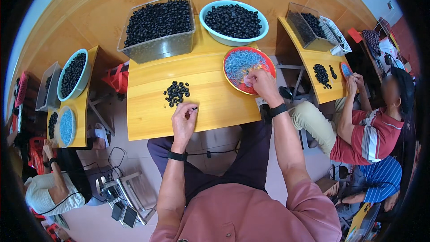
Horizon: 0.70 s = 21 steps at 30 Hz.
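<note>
Near the front edge of the yellow table [152,118], my left hand [182,120] pinches a small black ring [195,108] between thumb and fingertips. Just beyond it lies a loose heap of black ring-shaped parts [175,91]. My right hand [264,82] reaches into a round red plate [272,64] on the table's right side. Many small blue pieces [241,60] cover the plate. Those right fingers are closed at the tips among the pieces; what they grip, if anything, is too small to make out.
At the back stand a clear plastic bin [156,49] and a pale blue basin [233,41], both full of black rings. Similar tables with containers flank mine. A person [367,130] works at the right, another [56,188] at the left. A metal stool [130,197] stands lower left.
</note>
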Available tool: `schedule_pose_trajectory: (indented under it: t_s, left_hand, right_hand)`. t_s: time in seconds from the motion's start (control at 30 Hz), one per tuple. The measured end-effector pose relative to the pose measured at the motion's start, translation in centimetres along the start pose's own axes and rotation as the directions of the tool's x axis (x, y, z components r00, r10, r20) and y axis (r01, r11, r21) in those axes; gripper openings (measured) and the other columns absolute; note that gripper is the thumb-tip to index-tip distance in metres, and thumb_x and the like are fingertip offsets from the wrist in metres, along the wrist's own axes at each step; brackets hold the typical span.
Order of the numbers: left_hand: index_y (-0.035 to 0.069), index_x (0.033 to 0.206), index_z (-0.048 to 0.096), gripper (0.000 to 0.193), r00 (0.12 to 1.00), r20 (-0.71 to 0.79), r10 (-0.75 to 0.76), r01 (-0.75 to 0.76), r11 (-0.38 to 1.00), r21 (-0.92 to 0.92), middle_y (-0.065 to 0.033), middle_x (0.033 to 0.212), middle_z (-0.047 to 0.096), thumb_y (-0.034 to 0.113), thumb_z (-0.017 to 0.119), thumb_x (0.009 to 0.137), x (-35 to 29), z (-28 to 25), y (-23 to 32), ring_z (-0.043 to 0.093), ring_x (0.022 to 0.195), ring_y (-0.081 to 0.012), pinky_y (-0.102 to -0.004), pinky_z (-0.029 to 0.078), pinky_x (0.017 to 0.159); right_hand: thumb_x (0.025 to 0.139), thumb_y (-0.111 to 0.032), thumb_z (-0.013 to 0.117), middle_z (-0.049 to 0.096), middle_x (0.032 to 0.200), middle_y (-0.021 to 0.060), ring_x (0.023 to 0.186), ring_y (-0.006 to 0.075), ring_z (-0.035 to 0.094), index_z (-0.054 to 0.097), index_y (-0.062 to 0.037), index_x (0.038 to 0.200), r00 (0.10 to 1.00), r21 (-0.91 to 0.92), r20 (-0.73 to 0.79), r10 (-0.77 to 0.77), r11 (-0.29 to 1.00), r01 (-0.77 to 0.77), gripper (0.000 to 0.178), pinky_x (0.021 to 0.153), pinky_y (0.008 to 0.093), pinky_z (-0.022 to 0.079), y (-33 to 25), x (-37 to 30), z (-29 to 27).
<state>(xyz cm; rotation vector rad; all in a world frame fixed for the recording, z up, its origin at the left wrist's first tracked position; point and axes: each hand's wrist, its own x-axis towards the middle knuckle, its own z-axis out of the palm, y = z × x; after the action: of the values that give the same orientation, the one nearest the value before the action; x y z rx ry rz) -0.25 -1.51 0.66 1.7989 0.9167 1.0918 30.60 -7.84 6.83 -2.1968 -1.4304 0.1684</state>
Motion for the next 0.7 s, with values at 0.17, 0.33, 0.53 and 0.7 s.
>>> schedule_pose_trajectory:
  t_s: [0.17,0.33,0.53,0.7]
  left_hand:
    - [0.0,0.101,0.071,0.017,0.999,-0.013,-0.048,0.048,0.999,-0.002,-0.0089,0.091,0.064,-0.007,0.069,0.085,0.0,0.1,0.3,0.06,0.074,-0.0165,-0.0288,0.05,0.069]
    - [0.0,0.101,0.071,0.018,1.0,-0.02,-0.024,0.024,1.0,0.004,-0.0087,0.089,0.064,-0.006,0.069,0.085,0.1,0.1,0.2,0.06,0.074,-0.0164,-0.0288,0.05,0.069]
    - [-0.003,0.102,0.07,0.015,0.999,0.021,-0.045,0.045,0.999,0.023,-0.0063,0.094,0.064,-0.005,0.068,0.088,0.0,-0.1,0.3,0.06,0.079,-0.012,-0.0252,0.05,0.072]
    - [-0.003,0.102,0.07,0.015,0.998,0.028,-0.062,0.061,0.998,0.028,-0.0063,0.095,0.064,-0.005,0.068,0.088,0.1,-0.1,0.1,0.059,0.079,-0.0116,-0.025,0.049,0.073]
  right_hand:
    - [0.085,-0.008,0.066,0.073,0.092,0.0202,0.092,0.038,0.07,0.077,-0.0071,0.091,1.0,-0.038,0.001,-0.004,0.999,0.004,0.012,0.082,0.0481,0.055,0.7,0.2,-0.5]
    - [0.086,-0.01,0.068,0.074,0.096,0.0195,0.093,0.038,0.07,0.077,-0.0062,0.095,1.0,-0.081,0.013,-0.003,0.997,0.004,0.014,0.082,0.0468,0.055,1.0,0.1,0.5]
    - [0.085,-0.011,0.067,0.073,0.092,0.0211,0.09,0.0401,0.07,0.076,-0.0034,0.093,0.999,-0.098,0.045,-0.002,0.995,0.006,0.015,0.081,0.0481,0.055,0.8,0.2,1.0]
    - [0.084,-0.011,0.066,0.072,0.09,0.022,0.088,0.0408,0.069,0.075,-0.002,0.093,0.999,-0.12,0.05,0.02,0.993,-0.014,0.015,0.079,0.0488,0.055,1.0,0.4,0.5]
